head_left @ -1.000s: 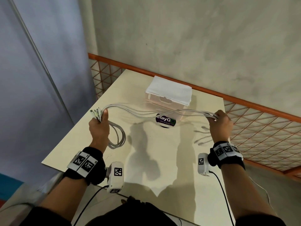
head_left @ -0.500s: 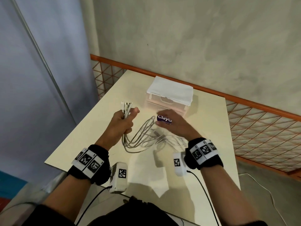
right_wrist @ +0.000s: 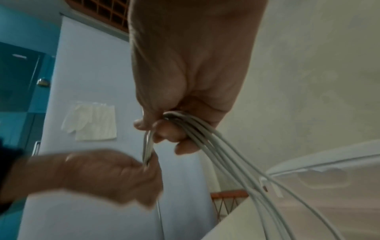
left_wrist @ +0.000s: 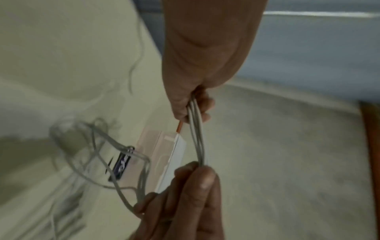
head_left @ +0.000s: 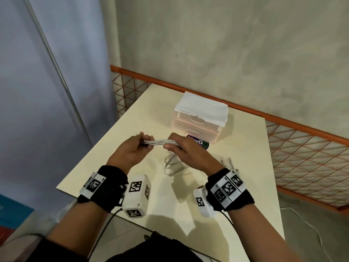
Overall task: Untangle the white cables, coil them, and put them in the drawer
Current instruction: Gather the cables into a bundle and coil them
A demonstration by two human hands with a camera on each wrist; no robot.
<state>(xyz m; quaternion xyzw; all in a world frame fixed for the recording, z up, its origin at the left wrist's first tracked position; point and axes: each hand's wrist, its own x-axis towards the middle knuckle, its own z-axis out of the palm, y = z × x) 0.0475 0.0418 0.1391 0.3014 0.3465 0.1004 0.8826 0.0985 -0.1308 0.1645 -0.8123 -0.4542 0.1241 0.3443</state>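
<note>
Coiling is judged the step in hand: from the head view, a short taut run of the white cables [head_left: 160, 142] is seen stretched between the left hand [head_left: 132, 150] and the right hand [head_left: 184, 150], both raised above the table [head_left: 245, 167] approx. over its middle, w/ slack loops hanging from the right hand down to the tabletop. The drawer unit [head_left: 198, 127] is seen toward the table's far edge, drawers apparently closed, a folded white cloth [head_left: 203, 106] laid on top and a purple-labelled tub [head_left: 200, 143] just in front, partly hidden by the right hand. From the left wrist view, the left hand's fingers [left_wrist: 202, 104] are seen clamped on the cable bundle [left_wrist: 197, 134], the other hand pinching it lower down; loose loops trail blurred toward the drawer unit [left_wrist: 164, 154]. From the right wrist view, the right hand's fingers [right_wrist: 170, 131] are curled tight round several strands [right_wrist: 216, 151] fanning down toward the table, and the left hand [right_wrist: 115, 175], blurred, is closed on the ends. Next move, as judged: the slack to be gathered loop by loop into one hand, strands kept parallel so no re-tangling occurs; a drawer must then be opened, which calls for one hand to be freed.
</note>
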